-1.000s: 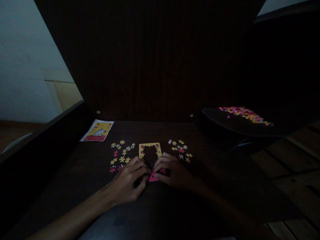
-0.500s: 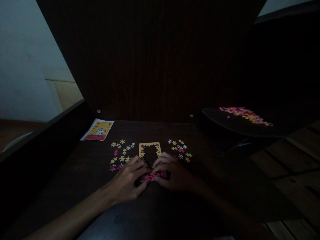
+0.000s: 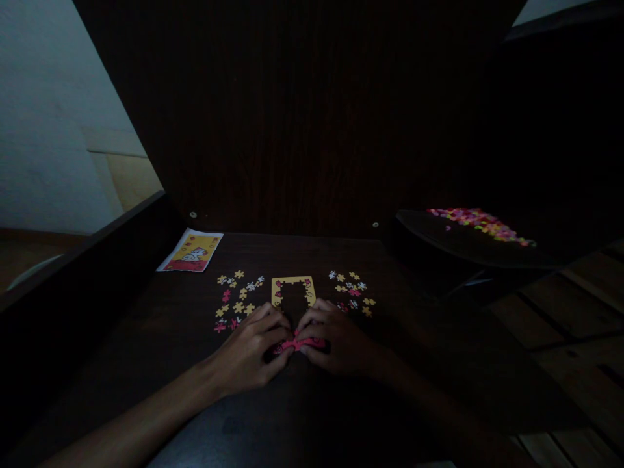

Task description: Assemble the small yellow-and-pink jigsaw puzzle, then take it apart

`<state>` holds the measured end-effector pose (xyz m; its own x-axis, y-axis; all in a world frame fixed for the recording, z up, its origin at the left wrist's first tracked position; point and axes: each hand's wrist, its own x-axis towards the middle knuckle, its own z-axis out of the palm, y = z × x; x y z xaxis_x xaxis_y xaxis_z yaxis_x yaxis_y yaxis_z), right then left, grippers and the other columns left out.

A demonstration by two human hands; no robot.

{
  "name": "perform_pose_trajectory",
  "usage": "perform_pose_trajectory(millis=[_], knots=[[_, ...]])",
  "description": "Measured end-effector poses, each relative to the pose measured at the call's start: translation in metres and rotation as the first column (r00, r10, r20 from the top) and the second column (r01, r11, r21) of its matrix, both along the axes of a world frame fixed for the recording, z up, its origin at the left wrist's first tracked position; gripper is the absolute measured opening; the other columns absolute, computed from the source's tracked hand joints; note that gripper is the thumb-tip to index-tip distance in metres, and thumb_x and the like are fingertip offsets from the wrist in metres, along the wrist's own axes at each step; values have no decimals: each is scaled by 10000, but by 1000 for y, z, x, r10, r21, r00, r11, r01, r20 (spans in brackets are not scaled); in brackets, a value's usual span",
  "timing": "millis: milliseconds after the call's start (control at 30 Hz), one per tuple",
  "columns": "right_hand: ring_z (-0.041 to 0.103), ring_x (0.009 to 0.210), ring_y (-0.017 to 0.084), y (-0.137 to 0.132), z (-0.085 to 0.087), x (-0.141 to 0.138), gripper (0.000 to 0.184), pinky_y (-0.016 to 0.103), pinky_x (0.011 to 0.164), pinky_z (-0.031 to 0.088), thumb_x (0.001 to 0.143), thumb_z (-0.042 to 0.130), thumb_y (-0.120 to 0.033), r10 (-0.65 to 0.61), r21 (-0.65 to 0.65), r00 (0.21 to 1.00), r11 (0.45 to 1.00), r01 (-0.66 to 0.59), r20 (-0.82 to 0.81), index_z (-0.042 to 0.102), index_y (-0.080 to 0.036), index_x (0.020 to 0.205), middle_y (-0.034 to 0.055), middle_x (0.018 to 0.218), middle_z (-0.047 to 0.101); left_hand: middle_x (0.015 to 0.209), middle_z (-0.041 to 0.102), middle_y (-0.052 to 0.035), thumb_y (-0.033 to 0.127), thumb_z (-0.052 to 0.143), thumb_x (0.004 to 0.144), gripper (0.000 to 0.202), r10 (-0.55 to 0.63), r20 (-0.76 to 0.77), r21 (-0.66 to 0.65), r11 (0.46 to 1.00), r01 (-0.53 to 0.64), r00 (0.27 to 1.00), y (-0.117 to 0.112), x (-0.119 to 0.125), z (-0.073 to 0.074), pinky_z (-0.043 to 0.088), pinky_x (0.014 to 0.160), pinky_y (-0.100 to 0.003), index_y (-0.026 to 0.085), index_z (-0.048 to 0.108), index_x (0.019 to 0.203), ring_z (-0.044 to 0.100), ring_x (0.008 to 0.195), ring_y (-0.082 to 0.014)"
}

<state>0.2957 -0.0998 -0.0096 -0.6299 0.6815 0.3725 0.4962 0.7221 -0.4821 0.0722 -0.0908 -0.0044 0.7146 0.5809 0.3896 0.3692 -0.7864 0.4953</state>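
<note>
My left hand [image 3: 260, 341] and my right hand [image 3: 336, 337] meet over a pink strip of joined puzzle pieces [image 3: 298, 343] near the front of the dark tabletop. The fingers of each hand curl over the strip's far side, with the thumbs at its near edge. Both ends of the strip are partly covered by my hands. Just beyond them lies a yellow puzzle border [image 3: 292, 280] with red motifs, its middle showing bare table. My knuckles hide the lower part of its sides, so I cannot tell whether the strip joins it.
Loose puzzle pieces in yellow, white and pink lie left [image 3: 238, 307] and right [image 3: 354, 292] of the border. A picture sheet with a white animal [image 3: 192, 252] rests at the back left. On a dark surface at right sits a heap of small colourful bits [image 3: 480, 223].
My hands stay in nearly the same place. Between my fingertips the pink strip looks more closed up, with less dark gap across it. The view has shifted slightly.
</note>
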Motion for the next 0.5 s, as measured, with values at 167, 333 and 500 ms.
perform_pose_trajectory(millis=[167,333,500], knots=[[569,897,211,-3,2,0,64,383,827,423,827,650,-183,-1,49,999,999,-2,52,697,-213,859,40,968,710,941,652,-57,180,582,893,131,-4,2,12,1000,4,1000,1,1,-1,476,826,-359,200,708,921,545,927,-214],[565,936,219,-5,2,1,73,389,838,411,855,637,-202,-5,86,993,996,-5,115,709,-213,846,37,991,709,960,650,-55,169,591,886,122,-10,1,8,1000,10,1000,1,0,-2,475,837,-355,195,705,920,547,936,-210],[572,937,223,-4,7,4,122,411,862,426,824,655,-201,0,24,998,1000,-2,58,705,-224,933,39,990,706,955,654,-61,183,578,899,136,-12,-11,11,1000,13,1000,1,-1,-1,478,845,-368,198,709,931,545,935,-212]])
